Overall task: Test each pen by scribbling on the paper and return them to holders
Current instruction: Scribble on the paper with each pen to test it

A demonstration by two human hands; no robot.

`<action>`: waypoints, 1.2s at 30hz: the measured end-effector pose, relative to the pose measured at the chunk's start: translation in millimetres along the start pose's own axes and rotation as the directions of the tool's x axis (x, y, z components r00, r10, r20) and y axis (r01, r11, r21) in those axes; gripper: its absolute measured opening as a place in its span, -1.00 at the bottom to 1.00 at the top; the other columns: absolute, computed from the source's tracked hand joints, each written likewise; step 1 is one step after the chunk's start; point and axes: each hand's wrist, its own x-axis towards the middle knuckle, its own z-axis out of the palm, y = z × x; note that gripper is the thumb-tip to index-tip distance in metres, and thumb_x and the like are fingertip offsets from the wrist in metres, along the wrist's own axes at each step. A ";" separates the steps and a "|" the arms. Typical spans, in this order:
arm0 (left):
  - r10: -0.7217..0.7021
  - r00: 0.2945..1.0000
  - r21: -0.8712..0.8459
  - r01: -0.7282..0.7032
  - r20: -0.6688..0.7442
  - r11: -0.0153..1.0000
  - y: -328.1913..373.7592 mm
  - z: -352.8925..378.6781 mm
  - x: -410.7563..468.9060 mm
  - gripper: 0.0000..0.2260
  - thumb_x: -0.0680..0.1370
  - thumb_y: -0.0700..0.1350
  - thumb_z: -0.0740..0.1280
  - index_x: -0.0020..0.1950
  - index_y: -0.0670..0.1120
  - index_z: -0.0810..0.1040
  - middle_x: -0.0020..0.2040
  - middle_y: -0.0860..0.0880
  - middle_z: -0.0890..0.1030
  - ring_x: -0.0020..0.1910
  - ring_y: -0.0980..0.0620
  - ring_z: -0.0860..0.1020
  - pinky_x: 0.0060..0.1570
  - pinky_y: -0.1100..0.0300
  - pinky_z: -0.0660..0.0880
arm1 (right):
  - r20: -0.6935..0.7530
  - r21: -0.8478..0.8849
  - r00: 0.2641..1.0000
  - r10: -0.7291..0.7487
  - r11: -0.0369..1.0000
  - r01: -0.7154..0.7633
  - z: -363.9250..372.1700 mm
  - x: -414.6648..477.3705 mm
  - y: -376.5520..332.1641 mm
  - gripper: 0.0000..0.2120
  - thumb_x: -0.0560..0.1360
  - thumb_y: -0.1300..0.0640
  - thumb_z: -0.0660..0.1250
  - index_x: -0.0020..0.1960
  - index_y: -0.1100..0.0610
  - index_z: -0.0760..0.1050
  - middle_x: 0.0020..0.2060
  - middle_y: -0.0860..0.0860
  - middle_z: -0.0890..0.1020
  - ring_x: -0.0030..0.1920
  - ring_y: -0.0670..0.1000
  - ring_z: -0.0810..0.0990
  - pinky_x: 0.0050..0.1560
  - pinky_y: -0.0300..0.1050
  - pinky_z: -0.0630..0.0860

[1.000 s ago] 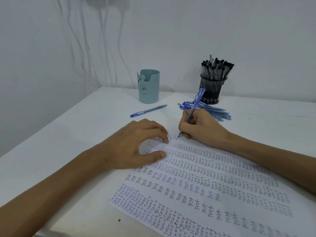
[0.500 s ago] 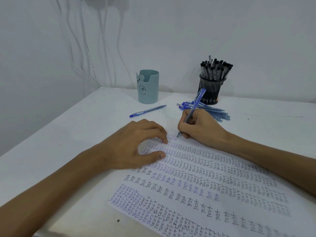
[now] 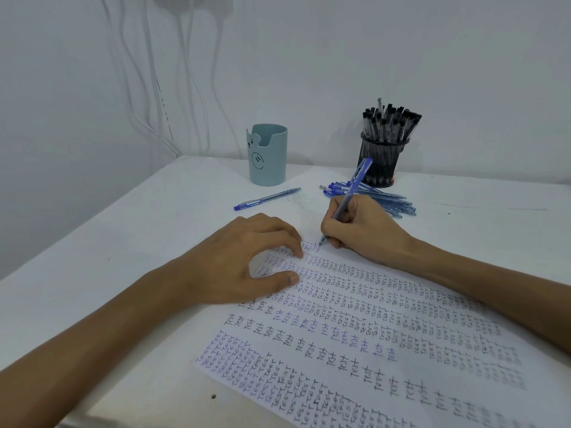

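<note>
A sheet of paper (image 3: 355, 329) covered in rows of "TEST" lies on the white table. My right hand (image 3: 361, 230) grips a blue pen (image 3: 350, 193) with its tip on the paper's top edge. My left hand (image 3: 244, 261) presses fingertips and thumb on the paper's upper left corner. A pile of blue pens (image 3: 380, 197) lies behind my right hand. One blue pen (image 3: 267, 198) lies alone in front of the teal holder (image 3: 268, 154). A black mesh holder (image 3: 381, 159) holds several black-capped pens.
The white table (image 3: 123, 242) meets a white wall at the back. Several white cables (image 3: 173, 88) hang down the wall at the left. The table's left edge runs diagonally toward me.
The pen tip has shifted slightly along the top line of writing. My left hand stays pressed on the paper.
</note>
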 end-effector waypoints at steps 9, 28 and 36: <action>0.000 1.000 0.006 0.000 0.001 1.000 -1.9 1.1 -0.1 -0.65 0.60 0.26 0.32 0.27 0.10 0.60 0.31 0.21 0.55 0.33 0.23 0.48 0.31 0.17 0.42 | -0.014 -0.046 1.000 -0.002 0.999 0.001 0.2 -1.6 -2.5 -0.86 0.49 0.26 0.40 -0.23 0.24 0.52 -0.46 0.04 0.62 -0.44 -0.08 0.51 -0.30 -0.26 0.47; -0.389 0.915 0.086 0.398 -0.108 0.913 -45.6 -3.6 -3.0 -0.41 0.52 0.39 0.07 0.48 0.21 0.45 0.63 0.11 0.27 0.59 0.05 0.26 0.53 0.02 0.24 | -0.028 0.492 0.970 0.241 0.848 -0.196 -13.6 16.0 -9.2 -0.71 0.69 -0.02 0.23 0.14 0.24 0.44 -0.29 0.18 0.69 -0.42 0.08 0.62 -0.40 -0.18 0.57; -0.445 0.891 0.055 0.450 -0.087 0.891 -42.6 -2.4 -1.9 -0.36 0.50 0.39 0.08 0.38 0.05 0.55 0.44 0.11 0.50 0.41 0.05 0.45 0.43 0.07 0.37 | -0.151 0.154 0.976 0.158 0.979 -0.135 -51.6 31.3 -2.3 -0.62 0.67 -0.08 0.26 0.06 0.27 0.58 -0.43 0.12 0.57 -0.53 -0.01 0.45 -0.52 -0.25 0.40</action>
